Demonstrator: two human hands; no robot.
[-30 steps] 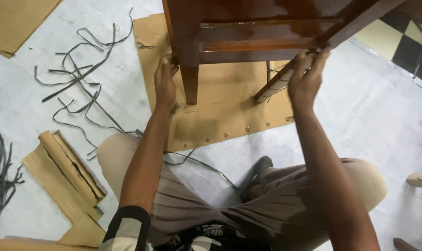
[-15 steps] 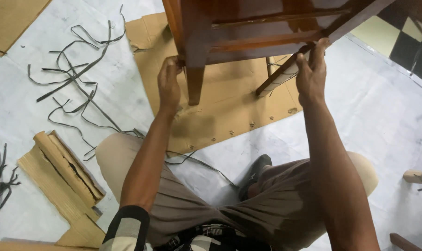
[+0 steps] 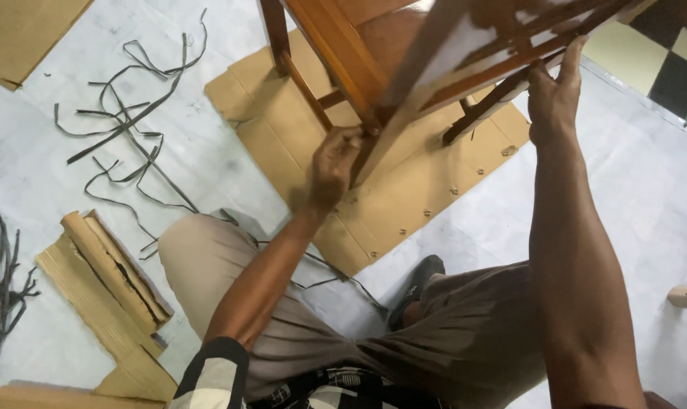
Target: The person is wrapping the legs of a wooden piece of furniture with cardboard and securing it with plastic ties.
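A glossy brown wooden chair point(image 3: 343, 53) is tilted in the air in front of me, its legs and rails crossing the top of the view. My left hand point(image 3: 332, 167) grips the chair near a joint where a leg meets a rail. My right hand point(image 3: 553, 102) holds a rail at the chair's right side, arm stretched up. Part of one chair leg is still wrapped in pale paper. I sit on the floor with my knees spread.
A flattened brown cardboard sheet point(image 3: 404, 189) with staples lies under the chair. Black plastic straps point(image 3: 124, 121) are scattered at the left, with folded cardboard pieces point(image 3: 105, 280) near my left knee. A dark shoe point(image 3: 419, 276) lies between my legs. Checkered tiles point(image 3: 661, 53) show top right.
The chair has been swung and tilted to the right. My left hand moved right along with it and my right hand rose higher. The cardboard sheet looks rotated in view.
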